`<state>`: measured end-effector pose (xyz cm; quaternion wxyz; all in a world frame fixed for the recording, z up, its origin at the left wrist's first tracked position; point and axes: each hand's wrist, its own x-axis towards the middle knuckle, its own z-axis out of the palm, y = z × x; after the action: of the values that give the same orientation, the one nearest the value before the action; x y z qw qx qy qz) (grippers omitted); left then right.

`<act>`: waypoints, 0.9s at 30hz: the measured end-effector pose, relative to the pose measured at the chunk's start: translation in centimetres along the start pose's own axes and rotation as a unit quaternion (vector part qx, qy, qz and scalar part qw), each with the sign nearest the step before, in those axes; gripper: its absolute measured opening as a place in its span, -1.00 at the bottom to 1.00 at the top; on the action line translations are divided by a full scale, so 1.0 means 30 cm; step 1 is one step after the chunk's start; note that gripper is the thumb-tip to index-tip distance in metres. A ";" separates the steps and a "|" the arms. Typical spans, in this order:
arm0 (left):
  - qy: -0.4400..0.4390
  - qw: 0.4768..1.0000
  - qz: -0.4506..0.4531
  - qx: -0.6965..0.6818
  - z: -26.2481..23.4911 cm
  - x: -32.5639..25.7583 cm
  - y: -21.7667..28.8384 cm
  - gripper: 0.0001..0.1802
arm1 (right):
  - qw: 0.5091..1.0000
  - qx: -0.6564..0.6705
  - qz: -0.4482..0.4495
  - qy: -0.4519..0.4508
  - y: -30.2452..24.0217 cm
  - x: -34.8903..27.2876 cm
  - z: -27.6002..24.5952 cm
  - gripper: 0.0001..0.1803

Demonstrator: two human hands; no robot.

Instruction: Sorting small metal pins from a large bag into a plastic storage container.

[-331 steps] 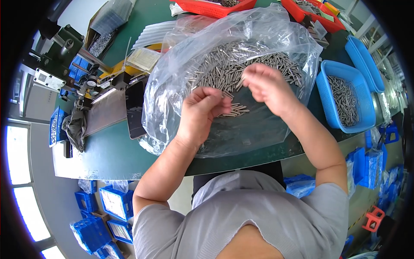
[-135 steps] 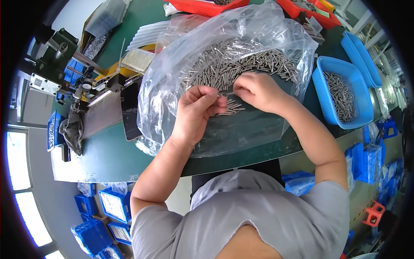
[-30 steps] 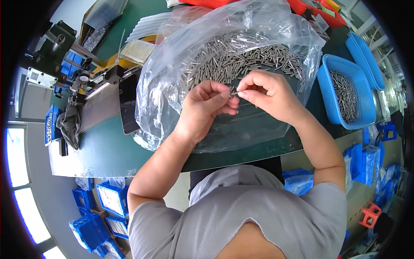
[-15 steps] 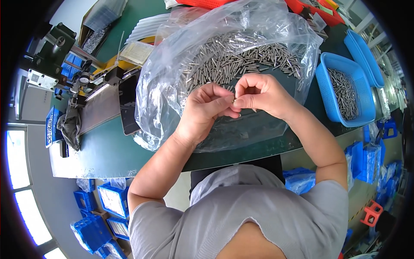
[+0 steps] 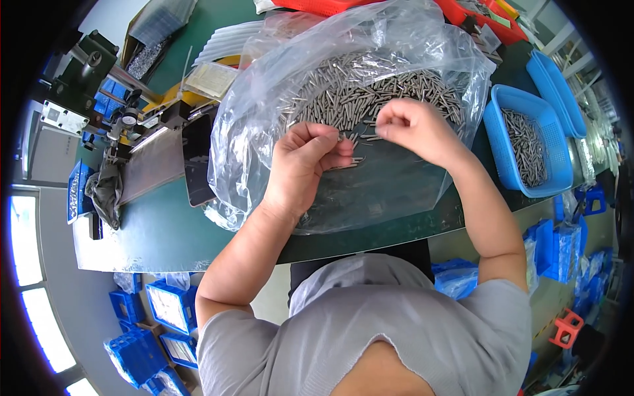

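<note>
A big heap of small grey metal pins (image 5: 343,99) lies in a clear plastic bag (image 5: 244,138) spread open on the green table. Low over the bag's near part, my left hand (image 5: 305,155) is closed, with thumb and forefinger pinched on a metal pin whose tip (image 5: 341,137) just shows. A few loose pins (image 5: 356,160) lie beside its fingertips. To the right, at the near edge of the heap, my right hand (image 5: 419,132) is closed in a pinch. Whatever is between those fingers is hidden.
A blue basket (image 5: 492,125) with more pins stands at the right, with another blue basket (image 5: 538,63) behind it. Red trays (image 5: 456,10) sit at the back. At the left are a dark flat panel (image 5: 197,162) and a bench device with a dial (image 5: 129,122).
My hands were together at the fingertips and are now apart. The right hand has moved right and slightly away, to the heap's edge. The left has shifted slightly left.
</note>
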<state>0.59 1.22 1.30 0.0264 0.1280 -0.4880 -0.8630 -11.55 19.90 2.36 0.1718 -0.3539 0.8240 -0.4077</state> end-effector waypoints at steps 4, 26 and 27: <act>-0.007 1.000 -0.004 0.004 0.001 0.002 0.002 -0.91 | 0.989 -0.129 -0.065 -0.008 0.018 -0.011 0.018 -0.81; -0.089 0.995 -0.036 0.043 0.009 0.001 -0.017 -0.89 | 0.988 0.080 -0.129 -0.013 -0.058 -0.045 0.021 -0.89; -0.088 0.995 -0.036 0.042 0.013 -0.001 -0.018 -0.89 | 0.988 0.080 -0.129 -0.014 -0.062 -0.047 0.024 -0.89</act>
<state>0.56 1.84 1.04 -0.0528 0.0700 -0.5198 -0.8498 -9.35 19.75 3.38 0.1572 -0.4478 0.7339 -0.4859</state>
